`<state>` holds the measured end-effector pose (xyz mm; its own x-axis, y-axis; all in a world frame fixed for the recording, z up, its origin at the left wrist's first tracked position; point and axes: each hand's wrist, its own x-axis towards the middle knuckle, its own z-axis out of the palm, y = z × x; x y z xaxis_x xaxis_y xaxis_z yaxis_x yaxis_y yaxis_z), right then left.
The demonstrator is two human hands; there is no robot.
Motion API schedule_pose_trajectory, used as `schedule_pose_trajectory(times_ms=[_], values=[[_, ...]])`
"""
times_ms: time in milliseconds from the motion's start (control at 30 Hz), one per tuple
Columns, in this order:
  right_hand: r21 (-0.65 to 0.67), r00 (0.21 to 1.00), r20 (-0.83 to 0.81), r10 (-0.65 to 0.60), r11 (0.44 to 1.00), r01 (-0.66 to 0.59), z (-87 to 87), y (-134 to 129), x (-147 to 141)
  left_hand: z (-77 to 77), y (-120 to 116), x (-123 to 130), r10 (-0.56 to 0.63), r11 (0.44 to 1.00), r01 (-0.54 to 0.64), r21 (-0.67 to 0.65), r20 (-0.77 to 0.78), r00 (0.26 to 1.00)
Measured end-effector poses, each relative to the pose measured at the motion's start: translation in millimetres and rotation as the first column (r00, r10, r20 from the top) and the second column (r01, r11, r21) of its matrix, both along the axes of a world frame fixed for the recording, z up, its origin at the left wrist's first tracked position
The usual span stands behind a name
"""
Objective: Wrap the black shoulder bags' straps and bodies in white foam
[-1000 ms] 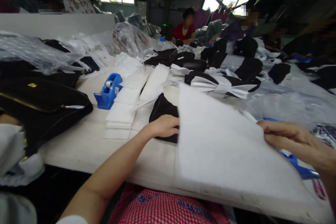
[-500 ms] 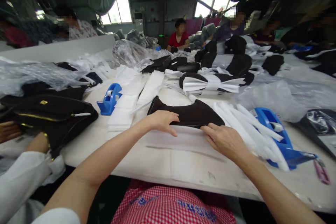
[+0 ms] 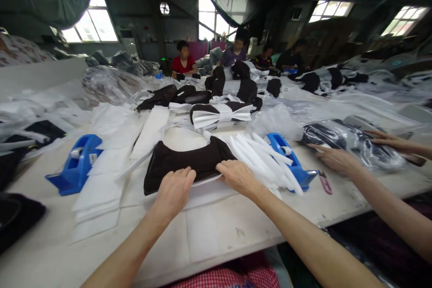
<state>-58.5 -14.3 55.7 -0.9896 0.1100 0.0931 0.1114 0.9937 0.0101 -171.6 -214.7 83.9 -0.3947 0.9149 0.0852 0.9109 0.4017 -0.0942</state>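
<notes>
While the left hand (image 3: 175,189), fingers curled and nearly closed, grasps the near edge of a black, concave-topped fabric piece (image 3: 189,159), the right hand (image 3: 236,177) grips the same edge near its right end; both thumbs are largely hidden. The piece lies partly over thin white sheeting (image 3: 211,194) on a pale, flat table (image 3: 232,231). Left to right, table: blue plastic tape dispenser (image 3: 76,168), stacked white rectangular sheets (image 3: 103,193), fabric piece, loose white strips (image 3: 261,162), second blue dispenser (image 3: 294,166), pink-handled tool (image 3: 326,183), co-worker's hands at a clear-wrapped dark bundle (image 3: 351,141). Room: dim, bright windows, several seated people behind piled goods.
</notes>
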Motion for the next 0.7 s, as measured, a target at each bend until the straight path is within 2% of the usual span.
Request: schedule_pose_trajectory(times_ms=[67, 133, 200, 267, 333, 400, 500, 600, 667, 700], values=[[-0.139, 0.999, -0.029, 0.036, 0.989, -0.040, 2.2, 9, 1, -0.7, 1, -2, 0.007, 1.000, -0.006, -0.007, 0.012, 1.000], [-0.367, 0.994, -0.099, 0.043, 0.927, -0.076, 8.8, 25, 7, -2.6, 0, -5, 0.013, 1.000, -0.013, -0.009, 0.034, 0.999], [-0.502, 0.982, -0.158, -0.108, 0.865, 0.014, 16.2, 48, 17, -5.1, -2, -8, 0.017, 1.000, -0.017, -0.001, 0.060, 0.998], [-0.456, 0.941, -0.107, -0.321, 0.857, 0.241, 19.0, 70, 25, -7.3, -4, -10, 0.015, 1.000, -0.016, 0.012, 0.082, 0.996], [-0.284, 0.899, 0.033, -0.437, 0.858, 0.428, 15.0, 83, 29, -9.0, -4, -12, 0.012, 1.000, -0.014, 0.021, 0.095, 0.995], [-0.097, 0.872, 0.147, -0.468, 0.870, 0.483, 6.0, 84, 29, -10.0, -4, -13, 0.015, 1.000, -0.018, 0.025, 0.100, 0.995], [0.090, 0.851, 0.169, -0.497, 0.868, 0.489, -6.4, 74, 24, -10.5, -4, -16, 0.023, 1.000, -0.025, 0.016, 0.106, 0.994], [0.085, 0.845, 0.167, -0.509, 0.861, 0.502, -7.4, 74, 25, -10.0, -4, -18, 0.022, 1.000, -0.022, 0.000, 0.109, 0.994], [-0.012, 0.861, 0.076, -0.503, 0.863, 0.506, -0.7, 82, 33, -8.8, -5, -20, 0.012, 1.000, -0.012, -0.007, 0.110, 0.994], [-0.081, 0.866, -0.022, -0.500, 0.864, 0.497, 4.2, 85, 40, -7.8, -6, -20, 0.011, 1.000, -0.010, -0.010, 0.111, 0.994]])
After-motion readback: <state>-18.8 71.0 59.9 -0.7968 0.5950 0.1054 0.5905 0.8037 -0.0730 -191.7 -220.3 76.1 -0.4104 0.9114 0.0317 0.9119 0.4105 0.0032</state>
